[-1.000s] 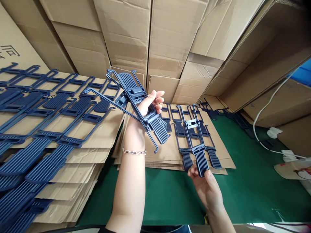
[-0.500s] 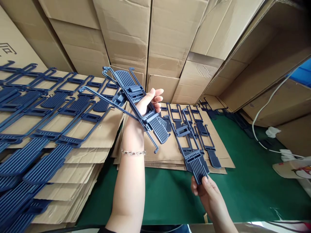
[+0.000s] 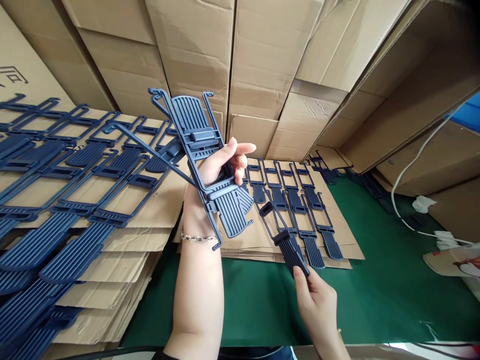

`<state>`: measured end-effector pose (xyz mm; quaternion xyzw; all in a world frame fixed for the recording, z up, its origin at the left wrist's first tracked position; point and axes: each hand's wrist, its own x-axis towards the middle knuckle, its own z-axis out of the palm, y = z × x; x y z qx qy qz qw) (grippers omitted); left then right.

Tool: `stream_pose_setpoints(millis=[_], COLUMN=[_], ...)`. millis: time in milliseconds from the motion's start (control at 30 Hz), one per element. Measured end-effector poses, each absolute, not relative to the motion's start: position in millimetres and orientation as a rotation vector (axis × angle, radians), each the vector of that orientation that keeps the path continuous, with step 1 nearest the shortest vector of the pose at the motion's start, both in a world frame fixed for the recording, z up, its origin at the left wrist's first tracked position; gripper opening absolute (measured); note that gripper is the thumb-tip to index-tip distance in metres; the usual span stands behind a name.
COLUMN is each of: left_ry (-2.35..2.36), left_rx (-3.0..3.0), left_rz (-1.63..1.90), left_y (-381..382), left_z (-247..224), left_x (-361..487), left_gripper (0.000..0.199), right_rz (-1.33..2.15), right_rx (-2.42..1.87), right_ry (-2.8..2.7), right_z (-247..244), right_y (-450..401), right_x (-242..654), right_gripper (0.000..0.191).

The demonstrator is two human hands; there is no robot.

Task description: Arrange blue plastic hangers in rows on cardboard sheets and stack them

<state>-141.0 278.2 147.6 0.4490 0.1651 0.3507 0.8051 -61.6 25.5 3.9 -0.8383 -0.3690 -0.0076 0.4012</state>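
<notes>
Currently, what is the grip state of the left hand (image 3: 225,162)?

Partly curled. A bundle of dark blue frames (image 3: 204,135) sits in the crook of the thumb, which lies across it; the fingers extend to the right. Compared with half a second ago, the bundle stands more upright and has shifted left.

And the right hand (image 3: 317,305)?

Thumb and fingers are closed in a pinch on the near, ribbed end of a single frame (image 3: 282,238).

Specify that frame's position.

It is over the near left part of the right-hand cardboard stack (image 3: 245,245), hooked end pointing far left. Contact with the frames beneath cannot be determined. Half a second ago it was further right; a middle frame (image 3: 308,234) of the near row is now uncovered.

Which items are unchanged?

The rows of frames (image 3: 77,250) on the left stack, the green table surface (image 3: 393,295) and the cardboard boxes (image 3: 202,45) at the far side.
</notes>
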Motion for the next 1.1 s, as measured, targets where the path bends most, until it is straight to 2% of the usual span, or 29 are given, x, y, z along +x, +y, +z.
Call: stream_pose_setpoints(millis=[233,467,533,633,800,1100], left_ry=[0.408,0.513,0.501,0.488,0.502,0.493], left_rx=[0.962,0.918,0.909,0.908,0.907,0.893], left_rz=[0.748,0.762,0.771,0.764,0.739,0.765], left_y=[286,287,289,292,296,292], left_z=[144,149,148,146,143,144], left_x=[-137,-136,-136,-135,-132,-133], left_gripper=[0.03,0.025,0.024,0.024,0.025,0.025], right_rz=[-0.09,0.09,0.194,0.54,1.04,1.186], right_rx=[-2.095,-2.051,-2.063,-2.024,-1.708,-1.313], right_ry=[-1.015,-0.981,-0.933,-0.767,-0.404,-0.096], right_z=[9,2,0,-5,-12,-10], right_y=[39,43,41,40,40,39], right_x=[-63,-68,-69,-71,-74,-91], right_gripper=[0.039,0.042,0.046,0.051,0.053,0.048])
